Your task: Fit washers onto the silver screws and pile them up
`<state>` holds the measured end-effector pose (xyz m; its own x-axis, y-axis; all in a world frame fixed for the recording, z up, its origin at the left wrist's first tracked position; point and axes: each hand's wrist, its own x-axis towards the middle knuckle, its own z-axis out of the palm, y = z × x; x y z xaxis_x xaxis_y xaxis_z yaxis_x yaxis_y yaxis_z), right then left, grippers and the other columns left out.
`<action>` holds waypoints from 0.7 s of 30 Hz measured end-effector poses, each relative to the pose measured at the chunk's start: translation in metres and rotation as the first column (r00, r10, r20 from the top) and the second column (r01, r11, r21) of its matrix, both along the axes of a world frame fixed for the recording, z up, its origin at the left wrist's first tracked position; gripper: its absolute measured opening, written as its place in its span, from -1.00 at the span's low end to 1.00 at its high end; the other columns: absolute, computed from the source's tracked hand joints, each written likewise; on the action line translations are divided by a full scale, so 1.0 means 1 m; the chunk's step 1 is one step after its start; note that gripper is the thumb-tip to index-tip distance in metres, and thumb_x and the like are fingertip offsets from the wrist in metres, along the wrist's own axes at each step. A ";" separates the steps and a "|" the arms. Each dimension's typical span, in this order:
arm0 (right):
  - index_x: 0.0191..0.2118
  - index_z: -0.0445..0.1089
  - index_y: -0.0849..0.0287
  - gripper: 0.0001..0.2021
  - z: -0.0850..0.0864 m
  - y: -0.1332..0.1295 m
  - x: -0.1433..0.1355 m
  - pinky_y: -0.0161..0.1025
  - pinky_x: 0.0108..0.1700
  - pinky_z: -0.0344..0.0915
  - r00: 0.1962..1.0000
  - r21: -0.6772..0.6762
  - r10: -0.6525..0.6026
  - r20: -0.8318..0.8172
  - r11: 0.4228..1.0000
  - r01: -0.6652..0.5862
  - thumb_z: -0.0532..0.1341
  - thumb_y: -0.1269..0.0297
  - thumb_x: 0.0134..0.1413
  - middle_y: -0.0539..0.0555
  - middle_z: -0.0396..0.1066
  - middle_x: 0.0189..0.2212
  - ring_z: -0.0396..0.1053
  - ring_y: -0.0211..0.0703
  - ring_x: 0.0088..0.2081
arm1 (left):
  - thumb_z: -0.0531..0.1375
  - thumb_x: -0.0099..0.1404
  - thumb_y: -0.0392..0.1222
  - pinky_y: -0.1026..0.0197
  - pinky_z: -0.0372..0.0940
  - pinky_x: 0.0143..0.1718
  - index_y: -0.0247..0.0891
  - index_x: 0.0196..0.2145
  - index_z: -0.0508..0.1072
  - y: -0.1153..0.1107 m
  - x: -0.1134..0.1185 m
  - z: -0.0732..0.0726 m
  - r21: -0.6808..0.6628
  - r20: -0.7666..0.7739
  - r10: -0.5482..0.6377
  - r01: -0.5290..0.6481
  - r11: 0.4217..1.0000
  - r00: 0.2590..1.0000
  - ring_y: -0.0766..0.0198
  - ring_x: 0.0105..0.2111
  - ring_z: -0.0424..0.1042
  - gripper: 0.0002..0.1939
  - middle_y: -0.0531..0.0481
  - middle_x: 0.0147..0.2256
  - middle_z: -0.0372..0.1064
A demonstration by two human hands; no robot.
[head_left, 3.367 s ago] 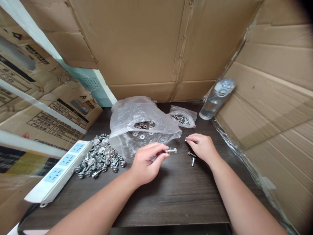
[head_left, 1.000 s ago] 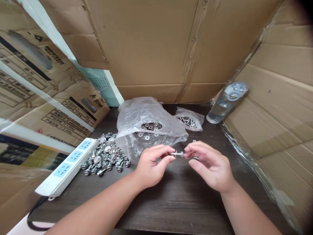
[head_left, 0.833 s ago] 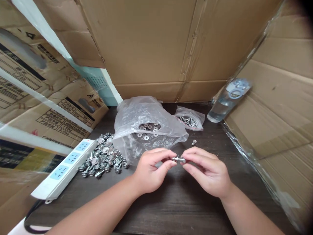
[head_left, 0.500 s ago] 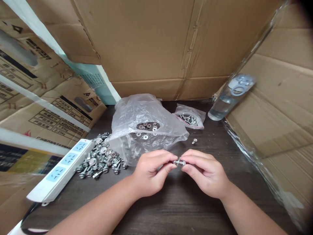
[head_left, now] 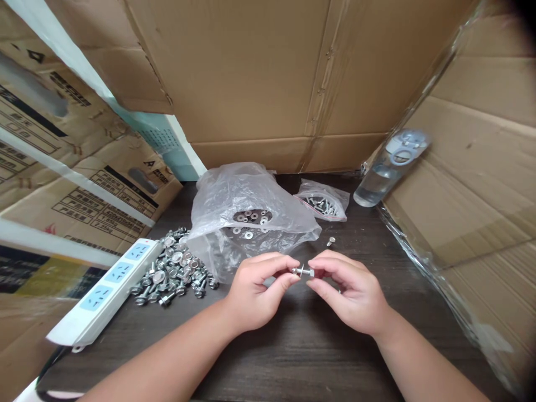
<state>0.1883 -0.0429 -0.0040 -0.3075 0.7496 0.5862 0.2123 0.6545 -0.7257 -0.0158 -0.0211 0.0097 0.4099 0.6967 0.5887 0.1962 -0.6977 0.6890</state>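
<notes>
Between the fingertips of my two hands lies a small silver bolt [head_left: 307, 272] with a washer on its shank, roughly level. My left hand [head_left: 259, 287] pinches its left end between thumb and forefinger. At the bolt's right end, the head sits between the thumb and fingers of my right hand [head_left: 354, 287]. Beyond my hands a clear plastic bag [head_left: 234, 190] holds several flat washers [head_left: 248, 235]. One loose bolt [head_left: 330, 241] rests on the dark table [head_left: 301, 357], just past my right hand.
A heap of bolts [head_left: 176, 268] lies at the left beside a white power strip [head_left: 104, 290]. Farther back are a small zip bag of screws [head_left: 322, 204] and a tilted water bottle [head_left: 389, 167]. Cardboard walls [head_left: 251, 72] stand around the table.
The fingers of my right hand have loosened slightly around the bolt's head, so more of the bolt shows. Both hands have shifted a little to the left.
</notes>
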 end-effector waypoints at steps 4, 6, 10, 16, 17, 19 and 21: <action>-0.12 0.45 0.21 -0.76 0.004 0.002 0.000 -0.37 -0.26 0.35 0.999 0.019 0.011 0.044 1.000 -0.012 0.22 0.60 0.12 0.07 0.43 -0.31 0.39 -0.33 -0.30 | 0.24 0.23 -0.40 0.41 0.36 -0.34 -0.37 -0.24 0.52 0.001 -0.001 -0.001 0.016 -0.005 -0.022 0.022 1.000 1.000 0.43 -0.43 0.43 -0.88 -0.04 -0.40 0.50; -0.12 0.46 0.23 -0.78 0.005 0.003 0.000 -0.36 -0.27 0.35 0.998 0.011 0.025 0.063 1.000 -0.026 0.22 0.57 0.14 0.08 0.42 -0.32 0.38 -0.33 -0.32 | 0.23 0.23 -0.41 0.40 0.36 -0.35 -0.38 -0.23 0.52 0.002 -0.001 0.000 0.045 -0.019 -0.033 0.034 0.998 0.999 0.42 -0.43 0.43 -0.87 -0.06 -0.41 0.50; -0.12 0.47 0.23 -0.81 0.003 0.005 0.003 -0.35 -0.28 0.34 0.994 -0.001 0.051 0.101 0.999 -0.052 0.21 0.53 0.17 0.08 0.41 -0.32 0.37 -0.32 -0.33 | 0.22 0.24 -0.41 0.39 0.36 -0.36 -0.38 -0.23 0.51 0.003 -0.002 0.001 0.075 -0.049 -0.043 0.047 0.996 0.998 0.41 -0.43 0.43 -0.87 -0.06 -0.41 0.49; 0.03 0.37 0.20 -0.65 0.000 0.004 0.008 -0.30 -0.27 0.39 0.999 -0.023 0.009 0.036 1.000 -0.008 0.30 0.46 0.09 0.08 0.37 -0.30 0.37 -0.29 -0.33 | 0.24 0.24 -0.37 0.38 0.36 -0.36 -0.34 -0.24 0.51 0.003 -0.001 0.000 0.059 -0.022 0.016 -0.015 0.998 1.000 0.41 -0.44 0.43 -0.89 -0.04 -0.41 0.50; 0.05 0.35 0.19 -0.61 0.000 0.003 0.007 -0.30 -0.26 0.40 1.000 -0.026 0.006 0.022 1.000 -0.005 0.30 0.48 0.09 0.08 0.36 -0.30 0.37 -0.29 -0.33 | 0.24 0.24 -0.37 0.38 0.36 -0.37 -0.34 -0.25 0.51 0.003 -0.001 0.000 0.056 -0.018 0.023 -0.022 0.998 1.000 0.41 -0.45 0.43 -0.89 -0.03 -0.42 0.50; 0.03 0.35 0.19 -0.63 0.001 0.002 0.005 -0.30 -0.27 0.40 1.000 -0.014 -0.001 0.012 1.000 0.001 0.29 0.51 0.08 0.07 0.36 -0.30 0.37 -0.30 -0.33 | 0.24 0.24 -0.37 0.39 0.36 -0.37 -0.34 -0.26 0.52 0.003 -0.001 0.000 0.043 -0.016 0.023 -0.023 0.999 1.000 0.41 -0.45 0.43 -0.90 -0.03 -0.43 0.50; -0.05 0.40 0.21 -0.71 0.003 0.002 0.003 -0.32 -0.27 0.38 1.000 0.016 -0.010 0.020 1.000 0.009 0.26 0.55 0.09 0.08 0.38 -0.30 0.38 -0.30 -0.32 | 0.23 0.24 -0.36 0.38 0.36 -0.36 -0.34 -0.25 0.52 0.002 -0.001 0.000 0.029 -0.016 0.009 -0.008 1.000 1.000 0.41 -0.44 0.44 -0.90 -0.04 -0.41 0.51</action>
<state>0.1911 -0.0410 -0.0015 -0.3122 0.7430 0.5920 0.2327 0.6640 -0.7106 -0.0163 -0.0186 0.0094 0.4135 0.6833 0.6018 0.2131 -0.7152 0.6656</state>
